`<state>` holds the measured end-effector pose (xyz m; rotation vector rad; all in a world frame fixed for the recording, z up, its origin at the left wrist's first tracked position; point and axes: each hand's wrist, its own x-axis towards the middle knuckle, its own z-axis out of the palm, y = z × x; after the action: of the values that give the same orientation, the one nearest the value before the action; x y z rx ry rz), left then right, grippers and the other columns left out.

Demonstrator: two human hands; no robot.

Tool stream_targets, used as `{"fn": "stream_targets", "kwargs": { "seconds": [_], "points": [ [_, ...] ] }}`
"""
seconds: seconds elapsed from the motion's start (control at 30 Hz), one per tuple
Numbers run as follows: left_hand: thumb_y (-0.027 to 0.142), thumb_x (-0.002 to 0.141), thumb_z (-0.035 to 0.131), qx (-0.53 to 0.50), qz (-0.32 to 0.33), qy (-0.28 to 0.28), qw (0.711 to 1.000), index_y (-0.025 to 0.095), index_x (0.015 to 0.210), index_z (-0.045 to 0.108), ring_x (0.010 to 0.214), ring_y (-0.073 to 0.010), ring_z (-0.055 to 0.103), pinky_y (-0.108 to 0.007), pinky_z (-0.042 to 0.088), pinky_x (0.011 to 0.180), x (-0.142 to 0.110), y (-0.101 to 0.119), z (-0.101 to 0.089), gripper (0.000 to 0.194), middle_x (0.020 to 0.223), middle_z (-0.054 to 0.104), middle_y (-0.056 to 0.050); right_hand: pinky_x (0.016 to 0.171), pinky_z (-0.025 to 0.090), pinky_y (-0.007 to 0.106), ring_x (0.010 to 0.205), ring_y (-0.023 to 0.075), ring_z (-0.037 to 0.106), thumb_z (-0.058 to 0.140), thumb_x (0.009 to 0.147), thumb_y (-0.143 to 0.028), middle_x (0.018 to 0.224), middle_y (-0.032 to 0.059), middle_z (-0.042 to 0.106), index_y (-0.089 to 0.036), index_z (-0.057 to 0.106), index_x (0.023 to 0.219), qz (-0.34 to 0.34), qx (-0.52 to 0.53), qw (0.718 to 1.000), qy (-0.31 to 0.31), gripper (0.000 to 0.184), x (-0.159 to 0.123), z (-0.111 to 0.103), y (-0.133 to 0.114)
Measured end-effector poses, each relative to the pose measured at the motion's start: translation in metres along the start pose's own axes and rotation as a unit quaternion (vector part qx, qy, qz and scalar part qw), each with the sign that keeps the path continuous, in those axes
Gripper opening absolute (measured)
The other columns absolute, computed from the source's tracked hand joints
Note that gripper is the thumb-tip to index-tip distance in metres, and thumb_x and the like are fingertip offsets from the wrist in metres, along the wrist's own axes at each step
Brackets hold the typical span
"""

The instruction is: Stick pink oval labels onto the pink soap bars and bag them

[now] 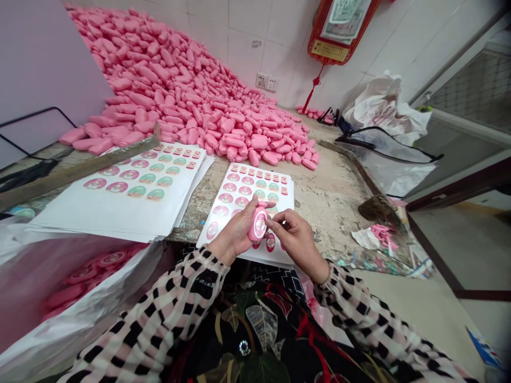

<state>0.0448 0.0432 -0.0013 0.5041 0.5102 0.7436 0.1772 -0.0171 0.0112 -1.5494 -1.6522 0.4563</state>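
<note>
My left hand (238, 232) is wrapped round a small pink plastic bottle (252, 234), its neck pointing away from me. On the bottle's face sits an oval pink-and-white sticker (260, 223). The thumb and forefinger of my right hand (297, 238) are pinched together at the sticker's right edge. Both hands are above a sheet of stickers (223, 223) with pink and green labels, which lies on more sheets at the table's front edge. The hands and bottle cover part of it.
A large heap of pink bottles (167, 80) fills the back left of the worn table (331, 213). To the left, a wooden strip (120, 157) lies across another sticker stack (99, 207). A bag (24, 282) holds labelled bottles below. Scraps (365, 239) lie right.
</note>
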Motion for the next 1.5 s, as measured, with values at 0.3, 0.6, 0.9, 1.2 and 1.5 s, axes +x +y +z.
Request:
{"fn": "stream_targets", "kwargs": {
  "seconds": [0.3,0.6,0.9,1.2,1.5],
  "points": [
    [0.048,0.089,0.041,-0.016,-0.029,-0.034,0.999,0.015,0.106,0.058,0.053,-0.0137,0.056,-0.027,0.047,0.048,-0.005,0.003,0.002,0.041,0.066,0.054,-0.001,0.069,0.041,0.028,0.078,0.0158,0.057,0.05,0.088,-0.033,0.083,0.0024,0.061,-0.023,0.06,0.082,-0.058,-0.057,0.997,0.001,0.015,-0.006,-0.007,-0.01],
    [0.047,0.09,0.039,-0.009,-0.025,-0.068,0.997,0.015,0.108,0.059,0.053,-0.0142,0.055,-0.028,0.047,0.05,-0.007,0.004,0.005,0.042,0.063,0.052,-0.001,0.064,0.039,0.026,0.071,0.0131,0.056,0.054,0.086,-0.032,0.078,-0.0004,0.06,-0.023,0.061,0.079,-0.017,0.008,1.0,-0.014,0.013,-0.005,-0.008,-0.007],
    [0.05,0.086,0.047,-0.028,-0.03,-0.069,0.997,0.016,0.108,0.059,0.057,-0.014,0.056,-0.028,0.048,0.051,-0.01,0.003,0.005,0.043,0.067,0.054,-0.002,0.059,0.042,0.026,0.06,0.0123,0.055,0.054,0.086,-0.035,0.074,-0.0007,0.058,-0.022,0.059,0.078,0.013,0.107,0.994,-0.028,0.016,-0.008,-0.005,-0.004],
    [0.047,0.088,0.044,-0.064,-0.067,-0.071,0.993,0.015,0.111,0.055,0.046,-0.0113,0.052,-0.023,0.043,0.045,-0.012,0.006,-0.001,0.04,0.061,0.055,-0.001,0.071,0.039,0.031,0.079,0.0178,0.054,0.053,0.085,-0.025,0.084,0.0054,0.061,-0.023,0.064,0.084,-0.124,-0.163,0.976,0.072,0.011,-0.008,-0.023,-0.011],
    [0.047,0.09,0.038,-0.093,-0.099,-0.033,0.99,0.016,0.077,0.053,0.042,-0.0148,0.053,-0.025,0.041,0.038,-0.012,-0.003,0.005,0.037,0.055,0.054,-0.002,0.045,0.038,0.022,0.052,0.0081,0.048,0.069,0.07,-0.042,0.078,0.0001,0.06,-0.019,0.061,0.089,0.181,0.276,0.942,-0.055,0.031,0.009,-0.002,-0.012]
  ]
}}
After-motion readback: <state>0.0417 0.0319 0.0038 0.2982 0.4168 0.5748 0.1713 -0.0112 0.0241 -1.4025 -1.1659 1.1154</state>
